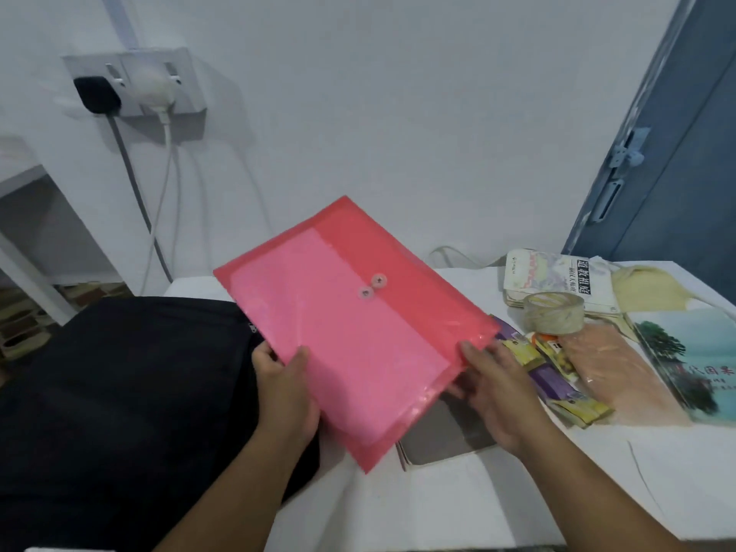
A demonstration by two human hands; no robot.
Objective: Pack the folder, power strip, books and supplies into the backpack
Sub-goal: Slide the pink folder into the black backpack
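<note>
Both hands hold a pink folder [350,324] tilted above a white table [458,507]. The left hand [286,392] grips the folder's near left edge, thumb on top and fingers underneath; the right hand [494,392] grips its near right edge the same way, thumb on the top face. The folder is translucent, with a darker flap and two round button clasps near its middle, and its far corner points toward the wall. Under its left side lies a black backpack [119,392], spread across the left of the table and over the near edge. Beneath the folder's near right corner a grey flat item [446,436] rests on the table; I cannot tell what it is. To the right lie small purple and yellow packets [557,384], a tape roll [553,314], a white book [557,278] with printed characters behind the roll, a yellow cloth [645,288], a clear plastic bag [613,372] and a book with a tree picture [693,360] at the far right. The wall [378,113] behind is plain white, with a double socket [135,81] holding a black plug and a white plug, their cables hanging down. A blue door [685,173] stands at the right, and a white shelf [32,233] at the left.
</note>
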